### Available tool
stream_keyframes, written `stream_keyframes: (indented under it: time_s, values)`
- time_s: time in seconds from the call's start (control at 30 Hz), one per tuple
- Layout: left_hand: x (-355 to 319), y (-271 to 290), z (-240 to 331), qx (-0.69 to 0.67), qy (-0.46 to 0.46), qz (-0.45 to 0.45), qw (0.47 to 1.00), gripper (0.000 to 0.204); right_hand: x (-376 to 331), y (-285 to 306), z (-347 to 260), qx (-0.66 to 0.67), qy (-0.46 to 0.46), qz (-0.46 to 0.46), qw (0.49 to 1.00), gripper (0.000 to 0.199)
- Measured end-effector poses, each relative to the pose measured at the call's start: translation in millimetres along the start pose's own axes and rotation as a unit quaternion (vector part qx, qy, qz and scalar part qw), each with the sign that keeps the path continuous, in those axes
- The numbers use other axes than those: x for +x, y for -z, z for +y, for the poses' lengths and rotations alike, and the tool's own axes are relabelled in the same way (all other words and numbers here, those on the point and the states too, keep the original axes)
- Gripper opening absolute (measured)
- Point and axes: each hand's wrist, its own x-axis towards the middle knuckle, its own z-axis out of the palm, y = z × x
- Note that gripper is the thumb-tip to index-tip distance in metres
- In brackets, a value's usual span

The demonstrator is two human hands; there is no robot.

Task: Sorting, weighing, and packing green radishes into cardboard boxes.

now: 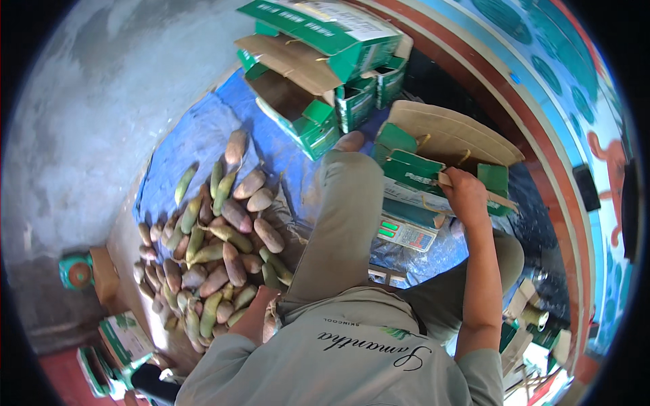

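Note:
My right hand (466,193) is closed on the near edge of an open green-and-white cardboard box (414,174). The box's tall brown flap stands up at the back, and yellow ties hang at its rim. Under it is a digital scale (406,235) with green lit displays. My left hand (261,310) is low at my left side, beside a heap of long radish-like roots (223,260), some green, some purplish-brown. Its fingers are mostly hidden by my leg and shirt, and a brownish thing shows next to it, too little of it to name.
More green cardboard boxes (325,40) are stacked at the back, one with its open side facing me. A blue tarp (193,135) lies under the roots. A green-and-white box (127,338) stands at lower left, with a small teal round object (76,272) beyond. Tape rolls (535,318) and cardboard pieces lie at right.

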Motion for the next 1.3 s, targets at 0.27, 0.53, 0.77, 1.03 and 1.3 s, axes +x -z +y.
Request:
stream_keyframes:
  time_s: [0.27, 0.53, 0.77, 1.03, 1.3]
  values:
    - [-97, 91, 26, -0.53, -0.047, -0.082, 0.843, 0.028, -6, 0, -4, -0.024, 0.016, 0.002, 1.0, 0.01]
    - [-230, 199, 125, -0.477, -0.364, 0.069, 0.797, 0.03, -15, -5, -3, -0.026, 0.035, -0.053, 0.998, 0.01]
    - [-394, 238, 237, -0.299, -0.575, 0.145, 0.747, 0.037, -19, 5, -9, -0.025, 0.015, -0.084, 0.996, 0.013]
    - [-418, 204, 365, -0.124, -0.663, 0.144, 0.724, 0.039, -21, -1, -13, 0.012, 0.035, -0.092, 0.995, 0.014]
    - [-409, 197, 347, -0.152, -0.684, 0.26, 0.664, 0.038, -28, -5, -7, 0.019, 0.046, -0.072, 0.996, 0.013]
